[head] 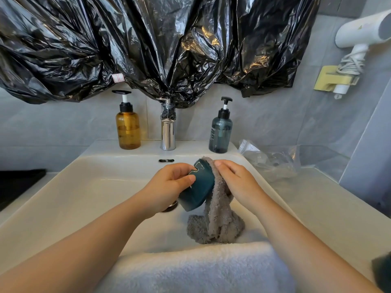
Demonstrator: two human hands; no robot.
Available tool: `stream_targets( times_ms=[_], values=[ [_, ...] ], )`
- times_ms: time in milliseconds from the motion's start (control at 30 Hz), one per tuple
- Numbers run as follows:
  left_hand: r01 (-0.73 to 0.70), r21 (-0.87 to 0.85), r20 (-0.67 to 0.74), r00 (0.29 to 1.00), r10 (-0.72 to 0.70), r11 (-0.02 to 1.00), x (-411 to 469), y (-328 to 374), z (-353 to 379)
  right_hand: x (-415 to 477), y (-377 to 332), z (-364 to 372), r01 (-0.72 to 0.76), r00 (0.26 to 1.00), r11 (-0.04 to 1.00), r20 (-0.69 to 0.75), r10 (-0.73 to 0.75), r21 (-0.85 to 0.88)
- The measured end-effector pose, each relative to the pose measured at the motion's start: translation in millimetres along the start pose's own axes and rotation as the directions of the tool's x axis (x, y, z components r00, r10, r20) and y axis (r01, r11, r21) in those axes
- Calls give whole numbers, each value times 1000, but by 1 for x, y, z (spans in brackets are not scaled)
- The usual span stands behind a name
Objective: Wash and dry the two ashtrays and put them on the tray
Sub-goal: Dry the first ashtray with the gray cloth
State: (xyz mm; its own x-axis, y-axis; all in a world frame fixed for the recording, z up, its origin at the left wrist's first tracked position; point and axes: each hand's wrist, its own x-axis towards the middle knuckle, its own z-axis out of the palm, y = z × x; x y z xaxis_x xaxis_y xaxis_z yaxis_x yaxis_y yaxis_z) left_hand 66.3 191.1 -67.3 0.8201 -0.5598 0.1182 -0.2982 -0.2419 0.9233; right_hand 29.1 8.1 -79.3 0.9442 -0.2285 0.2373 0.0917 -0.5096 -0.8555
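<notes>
Over the white sink [88, 187], my left hand [169, 182] grips a dark teal ashtray [198, 187], tilted on its side with the thumb on its notched rim. My right hand [234, 180] presses a grey fluffy cloth [215, 218] against the ashtray's underside; the cloth hangs down into the basin. A dark object [383, 271] at the right edge of the frame is cut off, and I cannot tell what it is. No tray is in view.
A white towel [190, 269] lies over the sink's front edge. A chrome tap [168, 132] stands between an amber pump bottle [128, 127] and a blue-grey pump bottle [221, 132]. Crumpled clear plastic [273, 159] lies on the right counter. Black plastic sheeting [148, 43] hangs above; a hairdryer [359, 32] is mounted on the wall.
</notes>
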Motion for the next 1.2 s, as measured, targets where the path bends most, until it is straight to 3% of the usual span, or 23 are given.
stream_targets(
  times_ms=[100, 167, 267, 400, 533, 633, 900, 1000, 1100, 1200],
  values=[
    [-38, -46, 24, 999, 39, 998, 0, 3, -1, -1, 0, -2, -93, 995, 973, 40, 87, 213],
    [-29, -97, 22, 999, 31, 995, 0, 4, 0, -1, -1, -1, -75, 997, 966, 45, 66, 247],
    [37, -179, 5, 999, -37, 983, 3, 4, -1, -3, -4, 4, -25, 999, 981, 45, 17, 192],
    [102, -162, -68, 991, -115, 981, 7, 2, 2, -5, -5, 10, 13, 996, 998, 82, -19, 69],
    [62, -142, -132, 988, -81, 988, 7, 0, 1, -4, -1, 9, 100, 995, 994, 9, -101, 46],
    [57, -124, -111, 991, -71, 991, 7, 0, 1, 0, 1, 6, 120, 989, 992, -81, -123, -46],
    [165, -167, -24, 985, -172, 972, 6, -3, 1, -2, -2, 11, 167, 986, 983, 16, -166, -75],
    [134, -163, -10, 990, -138, 977, 8, -3, -1, -3, -4, 8, 234, 972, 970, 17, -233, -71],
    [68, -95, 13, 998, -67, 993, 6, -1, -3, -2, -5, 7, 338, 941, 924, 41, -336, -180],
    [45, -91, 10, 999, -44, 995, 4, -3, -4, 0, -1, 9, 222, 975, 964, 61, -215, -145]
  ],
)
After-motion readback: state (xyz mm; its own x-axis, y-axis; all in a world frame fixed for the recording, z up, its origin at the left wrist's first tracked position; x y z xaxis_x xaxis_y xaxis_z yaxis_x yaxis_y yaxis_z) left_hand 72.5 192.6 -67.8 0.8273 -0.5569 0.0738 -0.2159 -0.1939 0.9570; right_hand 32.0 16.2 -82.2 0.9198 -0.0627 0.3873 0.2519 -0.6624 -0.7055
